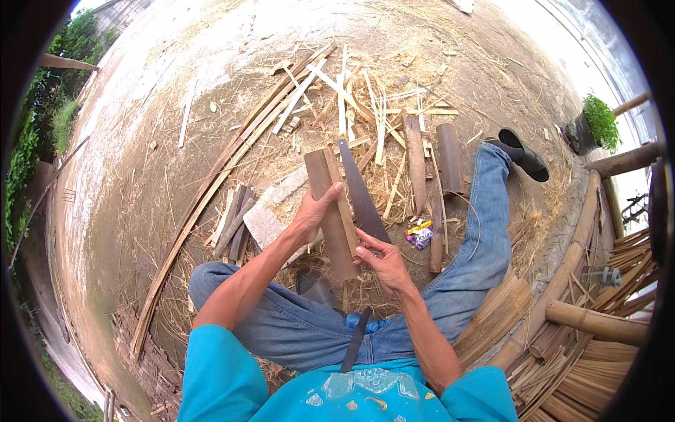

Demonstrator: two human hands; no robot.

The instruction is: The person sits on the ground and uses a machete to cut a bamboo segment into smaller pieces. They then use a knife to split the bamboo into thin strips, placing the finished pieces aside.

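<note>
A wide split piece of brown bamboo point(325, 176) is held up at a slant over my lap. My left hand point(309, 213) is closed round its left side, thumb laid across the front. A paler, narrow edge or strip runs along the bamboo's right side; I cannot tell if it is a separate piece. My right hand point(383, 264) pinches that side near the lower end, fingertips against it. Just right of the bamboo, a handsaw blade point(360, 193) points away from me; its handle is not visible. A dark flat strip point(356, 341) hangs at my waist.
Long bamboo strips point(211, 184) stretch along the left. Pale slats point(342, 95) and shavings litter the ground ahead. Split bamboo pieces point(450, 158) lie by my outstretched leg, near a small colourful packet point(420, 234). A stone slab point(267, 218) sits left; a bamboo frame point(587, 320) stands right.
</note>
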